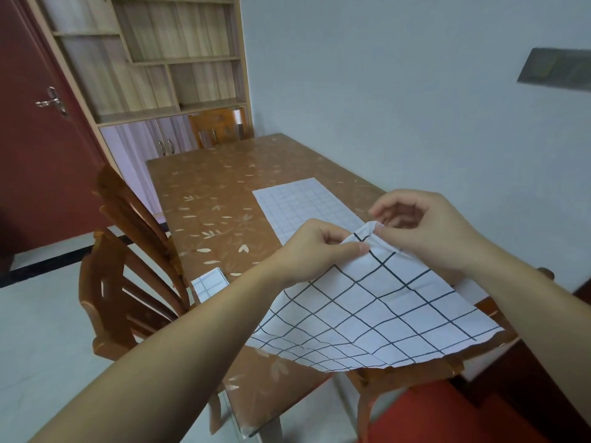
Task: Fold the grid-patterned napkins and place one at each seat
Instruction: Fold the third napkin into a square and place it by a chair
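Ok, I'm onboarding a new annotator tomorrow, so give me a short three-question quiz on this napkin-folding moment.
1. True or false: the left hand and right hand both pinch the lifted napkin near its top corner.
2. The far napkin on the table is: A spread flat, B rolled up, C crumpled.
3. How many grid-patterned napkins show in all, counting the small folded napkin at the table's left edge?
Key: 1 true; 2 A; 3 three.
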